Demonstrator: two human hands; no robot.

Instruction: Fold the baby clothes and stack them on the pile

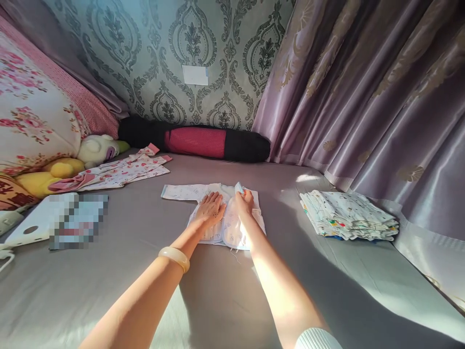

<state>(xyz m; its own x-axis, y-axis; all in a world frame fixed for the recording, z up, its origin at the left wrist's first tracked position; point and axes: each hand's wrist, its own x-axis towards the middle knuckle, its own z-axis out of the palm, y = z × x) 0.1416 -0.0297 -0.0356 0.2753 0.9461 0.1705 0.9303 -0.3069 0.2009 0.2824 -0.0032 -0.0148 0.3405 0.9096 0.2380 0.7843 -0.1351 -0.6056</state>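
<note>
On the grey sheet (pixel 138 286), with patterned wallpaper (pixel 156 58) ahead and purple curtains (pixel 345 97) rightward, lies a small white jacket (pixel 232 232); my left hand (pixel 210 207) rests flat on it, my right hand (pixel 246 201) pinches its folded sleeve (pixel 238 187).

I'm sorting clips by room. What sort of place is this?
Probably a bedroom: what looks like a grey bedsheet is spread wide, soft toys lie at the left, and a long purple curtain hangs at the right.
</note>
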